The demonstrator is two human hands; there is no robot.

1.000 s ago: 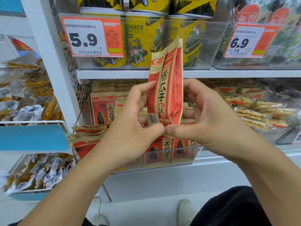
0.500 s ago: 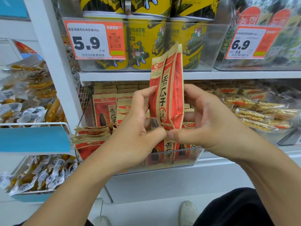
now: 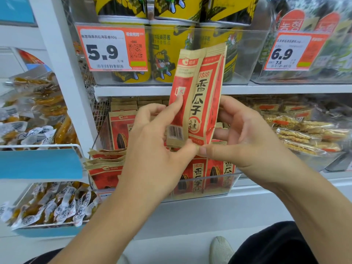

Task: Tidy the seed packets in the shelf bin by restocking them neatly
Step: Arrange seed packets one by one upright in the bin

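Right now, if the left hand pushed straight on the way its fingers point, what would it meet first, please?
Probably the upright red-and-tan paper seed packets standing at the back of the clear plastic shelf bin, behind the held packets the left hand pinches; depth is uncertain.

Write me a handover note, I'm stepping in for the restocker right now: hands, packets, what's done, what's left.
Left hand: grips the held seed packets at their lower left, forefinger up the side panel.
Right hand: pinches their bottom edge, fingers behind.
The packets stand upright, above the clear shelf bin.
Done: some packets stand at the bin's front and back.
Left: seat the held ones; straighten the flat-lying packets at the bin's left.
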